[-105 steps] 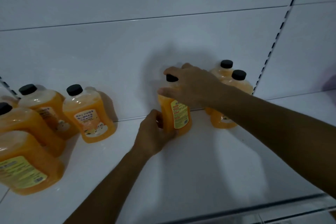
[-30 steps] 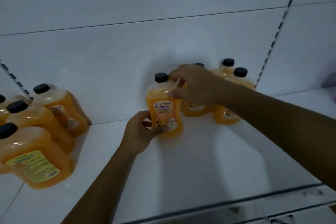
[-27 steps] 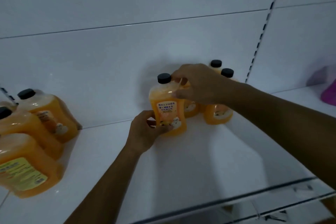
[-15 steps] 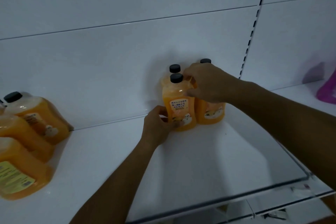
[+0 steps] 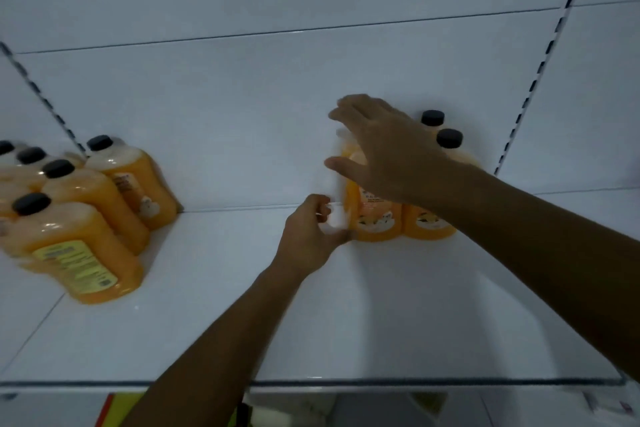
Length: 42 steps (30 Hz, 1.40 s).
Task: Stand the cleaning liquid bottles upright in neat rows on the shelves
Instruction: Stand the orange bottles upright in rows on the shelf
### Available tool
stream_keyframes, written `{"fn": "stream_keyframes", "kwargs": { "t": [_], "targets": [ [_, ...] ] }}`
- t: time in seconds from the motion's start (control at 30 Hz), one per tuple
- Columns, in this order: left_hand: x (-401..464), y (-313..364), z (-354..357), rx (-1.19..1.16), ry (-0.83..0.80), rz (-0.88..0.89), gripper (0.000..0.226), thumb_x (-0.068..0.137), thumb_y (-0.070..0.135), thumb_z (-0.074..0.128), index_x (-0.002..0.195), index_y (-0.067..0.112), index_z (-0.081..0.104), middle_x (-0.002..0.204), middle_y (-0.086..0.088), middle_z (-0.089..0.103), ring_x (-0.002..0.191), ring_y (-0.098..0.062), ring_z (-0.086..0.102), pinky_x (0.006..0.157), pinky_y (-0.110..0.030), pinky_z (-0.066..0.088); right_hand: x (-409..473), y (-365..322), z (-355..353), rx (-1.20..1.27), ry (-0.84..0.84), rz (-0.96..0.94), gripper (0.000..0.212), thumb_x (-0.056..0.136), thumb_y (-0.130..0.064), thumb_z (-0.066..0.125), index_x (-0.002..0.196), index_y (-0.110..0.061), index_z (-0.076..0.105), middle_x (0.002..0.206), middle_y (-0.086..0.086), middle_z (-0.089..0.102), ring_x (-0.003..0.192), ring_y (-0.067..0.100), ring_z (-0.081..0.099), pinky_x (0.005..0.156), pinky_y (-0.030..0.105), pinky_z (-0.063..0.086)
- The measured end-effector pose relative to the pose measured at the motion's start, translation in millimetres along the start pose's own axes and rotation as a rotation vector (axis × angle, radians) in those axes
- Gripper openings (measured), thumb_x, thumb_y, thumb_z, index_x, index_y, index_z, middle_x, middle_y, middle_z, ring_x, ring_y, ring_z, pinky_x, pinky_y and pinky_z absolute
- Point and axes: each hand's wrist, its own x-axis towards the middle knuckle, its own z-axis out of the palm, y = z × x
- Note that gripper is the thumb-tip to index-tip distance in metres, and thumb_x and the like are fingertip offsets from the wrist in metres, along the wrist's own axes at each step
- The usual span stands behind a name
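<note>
I have my right hand (image 5: 384,152) spread, fingers straight, hovering over the cap end of the front-left orange translucent plastic bottle (image 5: 372,218) in the right-hand cluster; I cannot tell whether the palm touches it. My left hand (image 5: 311,236) sits low beside that bottle's base, fingers loosely curled, thumb tip at or just short of its lower left edge, gripping nothing that I can see. The bottle stands upright on the white shelf (image 5: 346,305), long axis vertical, shoulder to shoulder with its orange black-capped neighbour (image 5: 429,222), a third black cap (image 5: 432,117) behind them against the back panel.

The loose stock, a huddle of orange black-capped bottles (image 5: 76,218), lies well off to the left, so the left hand is nearer for the next fetch (they lean in this wide view, blurred). The plastic looks smooth and glossy, with rounded shoulders and paper labels, likely slippery to hold.
</note>
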Motion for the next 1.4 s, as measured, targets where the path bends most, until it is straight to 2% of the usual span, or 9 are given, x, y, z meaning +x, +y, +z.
{"fn": "stream_keyframes", "kwargs": {
  "t": [0.17, 0.3, 0.43, 0.57, 0.7, 0.83, 1.0, 1.17, 1.4],
  "targets": [
    [-38, -25, -55, 0.075, 0.167, -0.117, 0.045, 0.073, 0.053, 0.075, 0.105, 0.027, 0.057, 0.099, 0.016, 0.058, 0.084, -0.002, 0.057, 0.068, -0.009, 0.042, 26, -47, 22, 0.149, 0.050, -0.170, 0.054, 0.089, -0.044, 0.061, 0.130, -0.009, 0.054, 0.134, 0.008, 0.055, 0.119, 0.026, 0.054, 0.097, 0.037, 0.046],
    [-77, -61, -110, 0.105, 0.312, -0.151, 0.032, 0.078, 0.045, 0.075, 0.096, 0.022, 0.065, 0.097, 0.010, 0.066, 0.087, -0.007, 0.062, 0.076, -0.024, 0.054, 43, -97, 43, 0.406, -0.055, -0.122, 0.054, 0.090, -0.045, 0.061, 0.134, -0.017, 0.048, 0.139, 0.000, 0.049, 0.118, 0.017, 0.053, 0.093, 0.027, 0.040],
    [-110, -93, -160, 0.075, 0.422, -0.132, 0.018, 0.079, 0.033, 0.078, 0.084, 0.021, 0.066, 0.086, 0.008, 0.069, 0.082, -0.006, 0.065, 0.077, -0.026, 0.054, 63, -145, 64, 0.496, -0.181, -0.082, 0.061, 0.087, -0.048, 0.063, 0.138, -0.019, 0.044, 0.142, 0.001, 0.048, 0.124, 0.018, 0.049, 0.101, 0.032, 0.043],
    [-126, -119, -198, 0.093, 0.493, -0.158, 0.017, 0.078, 0.035, 0.077, 0.074, 0.022, 0.067, 0.076, 0.010, 0.069, 0.073, -0.004, 0.064, 0.068, -0.025, 0.052, 81, -186, 79, 0.588, -0.232, -0.050, 0.066, 0.085, -0.049, 0.065, 0.138, -0.018, 0.043, 0.140, 0.001, 0.049, 0.123, 0.017, 0.050, 0.090, 0.025, 0.041],
    [-135, -154, -234, 0.112, 0.584, -0.177, 0.029, 0.075, 0.043, 0.077, 0.066, 0.021, 0.060, 0.064, 0.010, 0.064, 0.061, -0.004, 0.059, 0.058, -0.027, 0.047, 96, -224, 92, 0.685, -0.262, -0.039, 0.053, 0.085, -0.038, 0.070, 0.130, -0.018, 0.050, 0.126, -0.001, 0.057, 0.104, 0.010, 0.053, 0.075, 0.016, 0.039],
    [-134, -182, -264, 0.026, 0.597, -0.202, 0.042, 0.071, 0.042, 0.082, 0.091, 0.018, 0.054, 0.083, 0.001, 0.062, 0.076, -0.013, 0.059, 0.066, -0.029, 0.049, 107, -256, 105, 0.623, -0.221, -0.008, 0.055, 0.085, -0.036, 0.070, 0.133, -0.017, 0.050, 0.113, -0.003, 0.055, 0.099, 0.013, 0.055, 0.078, 0.021, 0.041],
    [-122, -195, -271, -0.189, 0.281, -0.139, 0.066, 0.077, 0.035, 0.079, 0.134, 0.023, 0.049, 0.124, 0.009, 0.061, 0.110, -0.007, 0.059, 0.093, -0.033, 0.052, 108, -273, 114, 0.570, -0.217, 0.013, 0.051, 0.088, -0.039, 0.065, 0.134, -0.021, 0.050, 0.109, -0.004, 0.054, 0.092, 0.012, 0.054, 0.076, 0.021, 0.040],
    [-114, -193, -264, -0.174, 0.278, -0.093, 0.045, 0.082, 0.022, 0.076, 0.124, 0.020, 0.060, 0.110, 0.009, 0.068, 0.097, -0.003, 0.064, 0.087, -0.037, 0.057, 103, -274, 111, 0.594, -0.226, 0.035, 0.050, 0.091, -0.035, 0.062, 0.137, -0.020, 0.048, 0.121, -0.002, 0.058, 0.098, 0.010, 0.054, 0.080, 0.022, 0.041],
    [-117, -173, -238, 0.032, 0.470, -0.049, 0.045, 0.074, 0.043, 0.080, 0.105, 0.022, 0.055, 0.101, 0.006, 0.063, 0.086, -0.011, 0.060, 0.070, -0.033, 0.055, 91, -269, 94, 0.711, -0.246, 0.163, 0.061, 0.087, -0.053, 0.059, 0.135, -0.018, 0.043, 0.126, -0.001, 0.054, 0.108, 0.016, 0.055, 0.088, 0.033, 0.049]
  ]
}}
